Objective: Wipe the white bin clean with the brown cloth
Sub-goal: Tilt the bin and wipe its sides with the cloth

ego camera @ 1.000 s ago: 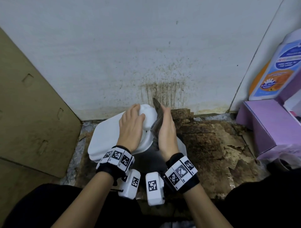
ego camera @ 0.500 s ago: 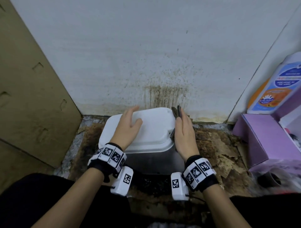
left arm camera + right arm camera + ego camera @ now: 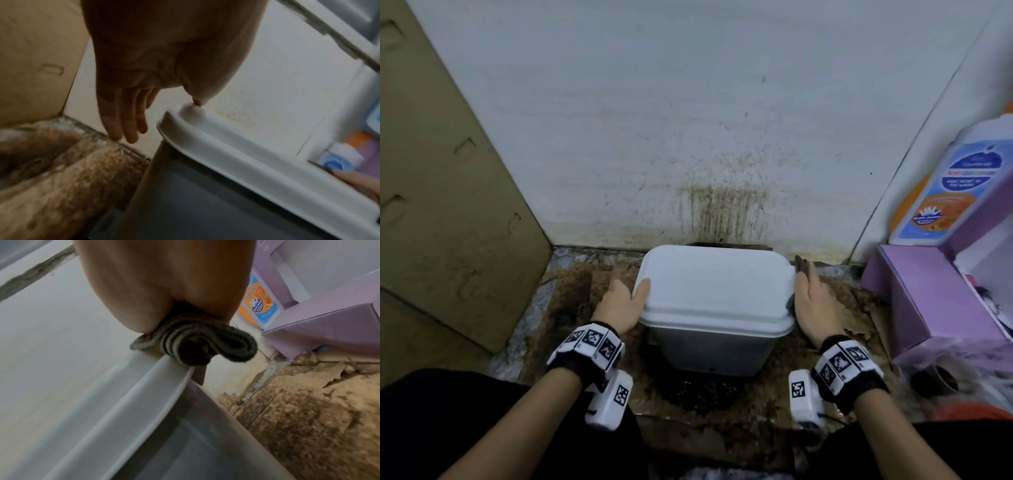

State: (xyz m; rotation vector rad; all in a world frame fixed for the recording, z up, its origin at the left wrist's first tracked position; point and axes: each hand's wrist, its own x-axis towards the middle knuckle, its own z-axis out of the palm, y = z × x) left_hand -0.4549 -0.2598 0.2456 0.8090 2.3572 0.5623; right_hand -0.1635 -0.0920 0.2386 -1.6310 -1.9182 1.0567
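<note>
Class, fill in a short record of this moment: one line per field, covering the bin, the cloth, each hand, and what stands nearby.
bin: white bin upright on the stained floor, lid closed
cloth: brown cloth bunched against the lid's right edge
right hand: right hand holds the cloth at the bin's right side
left hand: left hand fingers straight, thumb touching the lid's left corner
nearby: purple box to the right; cardboard to the left

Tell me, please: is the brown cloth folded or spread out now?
Folded. In the right wrist view the brown cloth shows as bunched, stacked layers held under the right hand against the rim of the white bin.
</note>
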